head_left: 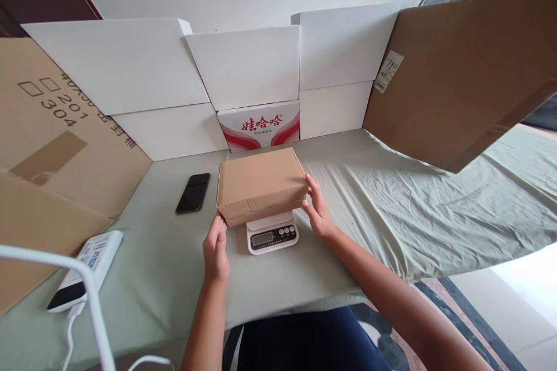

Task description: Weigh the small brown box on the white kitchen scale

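Observation:
A closed brown cardboard box (261, 181) sits on or just above a white digital kitchen scale (273, 239); whether its full weight rests there I cannot tell. The scale's display and buttons face me, while its platform is mostly hidden under the box. At the box's near left corner is my left hand (216, 246), its fingers partly hidden behind the cardboard. My right hand (317, 208) grips the right end, thumb on the near side and fingers along the edge. Between them the two hands hold the box from both sides.
A black smartphone (193, 193) lies left of the box on the green cloth (165, 278). Further left are a white power strip (87, 269) and a curved white tube (93, 295). White boxes (256, 66) wall the back; large cardboard sheets (461, 75) stand at both sides.

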`<act>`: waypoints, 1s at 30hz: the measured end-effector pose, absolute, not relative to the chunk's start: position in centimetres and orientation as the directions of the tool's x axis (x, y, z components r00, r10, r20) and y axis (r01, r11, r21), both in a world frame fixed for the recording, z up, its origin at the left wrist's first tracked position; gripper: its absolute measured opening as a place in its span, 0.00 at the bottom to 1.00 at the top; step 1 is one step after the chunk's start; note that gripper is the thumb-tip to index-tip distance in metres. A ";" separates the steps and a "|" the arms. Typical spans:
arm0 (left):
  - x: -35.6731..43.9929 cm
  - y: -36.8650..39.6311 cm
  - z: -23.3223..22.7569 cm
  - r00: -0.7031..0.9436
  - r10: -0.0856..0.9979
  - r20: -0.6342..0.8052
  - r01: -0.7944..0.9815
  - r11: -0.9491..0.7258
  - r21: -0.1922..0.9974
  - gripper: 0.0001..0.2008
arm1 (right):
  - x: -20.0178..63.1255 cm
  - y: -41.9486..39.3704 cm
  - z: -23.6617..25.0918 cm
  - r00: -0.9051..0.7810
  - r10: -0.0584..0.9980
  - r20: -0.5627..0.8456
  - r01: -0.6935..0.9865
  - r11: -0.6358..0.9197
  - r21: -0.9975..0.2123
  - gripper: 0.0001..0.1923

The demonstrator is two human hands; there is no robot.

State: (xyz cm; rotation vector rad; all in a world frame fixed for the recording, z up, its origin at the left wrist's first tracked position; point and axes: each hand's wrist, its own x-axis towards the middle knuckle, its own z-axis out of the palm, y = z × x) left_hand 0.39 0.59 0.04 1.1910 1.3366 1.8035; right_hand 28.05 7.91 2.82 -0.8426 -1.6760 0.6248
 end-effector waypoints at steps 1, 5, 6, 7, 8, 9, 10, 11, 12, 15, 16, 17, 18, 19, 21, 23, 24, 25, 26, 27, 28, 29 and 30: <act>0.3 0.6 0.0 -0.426 0.847 0.318 0.060 -0.324 0.944 0.46 | 28.0 7.9 2.9 -0.144 0.798 0.586 0.214 0.603 -0.769 0.36; 0.1 0.5 -0.2 -0.436 0.832 0.342 0.083 -0.341 0.936 0.46 | 28.1 7.7 3.1 -0.154 0.800 0.580 0.205 0.601 -0.773 0.35; 0.1 0.5 -0.2 -0.440 0.829 0.345 0.086 -0.344 0.935 0.45 | 28.1 7.7 3.1 -0.144 0.800 0.582 0.198 0.600 -0.775 0.35; 0.2 0.5 -0.1 -0.443 0.826 0.348 0.090 -0.346 0.934 0.45 | 28.1 7.7 3.1 -0.121 0.802 0.585 0.188 0.598 -0.779 0.34; 0.2 0.5 -0.1 -0.445 0.824 0.351 0.094 -0.346 0.933 0.45 | 28.1 7.7 3.1 -0.087 0.804 0.588 0.176 0.593 -0.785 0.34; 0.2 0.5 0.0 -0.450 0.821 0.353 0.096 -0.348 0.932 0.44 | 28.2 7.8 3.1 -0.047 0.807 0.588 0.162 0.587 -0.793 0.34; 0.2 0.5 0.1 -0.456 0.817 0.354 0.096 -0.350 0.932 0.44 | 28.2 7.8 3.2 -0.009 0.811 0.585 0.146 0.580 -0.802 0.33; 0.3 0.5 0.1 -0.460 0.814 0.354 0.095 -0.351 0.931 0.44 | 28.2 7.9 3.2 0.019 0.815 0.579 0.130 0.572 -0.810 0.33; 0.3 0.6 0.2 -0.463 0.813 0.354 0.094 -0.352 0.931 0.44 | 28.3 8.0 3.3 0.033 0.820 0.571 0.117 0.564 -0.817 0.34; 0.4 0.6 0.3 -0.457 0.820 0.345 0.097 -0.340 0.935 0.46 | 28.2 8.0 3.5 -0.003 0.841 0.541 0.095 0.539 -0.837 0.34; 0.4 0.6 0.4 -0.449 0.826 0.340 0.096 -0.333 0.938 0.46 | 28.2 7.9 3.5 -0.030 0.848 0.529 0.094 0.529 -0.843 0.35; 0.4 0.6 0.4 -0.439 0.834 0.335 0.096 -0.327 0.940 0.46 | 28.1 7.8 3.5 -0.057 0.854 0.517 0.095 0.520 -0.849 0.35; 0.4 0.6 0.4 -0.426 0.842 0.331 0.096 -0.322 0.942 0.46 | 28.0 7.7 3.5 -0.077 0.858 0.508 0.096 0.513 -0.853 0.35; 0.4 0.5 0.4 -0.407 0.851 0.331 0.100 -0.318 0.943 0.45 | 28.0 7.6 3.4 -0.090 0.860 0.503 0.098 0.510 -0.855 0.35; 0.5 0.3 0.5 -0.366 0.866 0.339 0.114 -0.320 0.941 0.44 | 27.9 7.5 3.3 -0.101 0.859 0.502 0.099 0.511 -0.854 0.35; 0.7 0.2 0.7 -0.344 0.867 0.360 0.127 -0.336 0.933 0.43 | 27.9 7.6 3.4 -0.100 0.857 0.505 0.088 0.513 -0.854 0.35; 0.8 0.1 1.0 -0.351 0.858 0.375 0.131 -0.352 0.927 0.43 | 27.9 7.7 3.7 -0.097 0.855 0.509 0.075 0.516 -0.853 0.35; 0.9 0.2 1.4 -0.368 0.841 0.396 0.134 -0.374 0.918 0.43 | 27.9 7.9 4.1 -0.091 0.851 0.517 0.060 0.523 -0.850 0.34; 0.9 0.5 1.9 -0.391 0.818 0.422 0.138 -0.401 0.905 0.43 | 27.8 8.3 4.8 -0.082 0.844 0.530 0.045 0.535 -0.844 0.34; 0.7 1.0 2.6 -0.413 0.792 0.451 0.144 -0.432 0.890 0.43 | 27.7 8.7 5.5 -0.074 0.834 0.546 0.033 0.550 -0.835 0.34; 0.5 1.7 3.4 -0.429 0.766 0.478 0.152 -0.461 0.875 0.43 | 27.6 9.3 6.4 -0.069 0.822 0.565 0.027 0.567 -0.823 0.35; 0.1 2.8 4.2 -0.434 0.748 0.502 0.162 -0.483 0.860 0.41 | 27.3 10.0 7.3 -0.070 0.811 0.581 0.026 0.584 -0.811 0.35; -0.3 4.1 4.9 -0.431 0.738 0.519 0.173 -0.497 0.850 0.40 | 27.0 10.9 8.0 -0.073 0.799 0.597 0.028 0.600 -0.800 0.35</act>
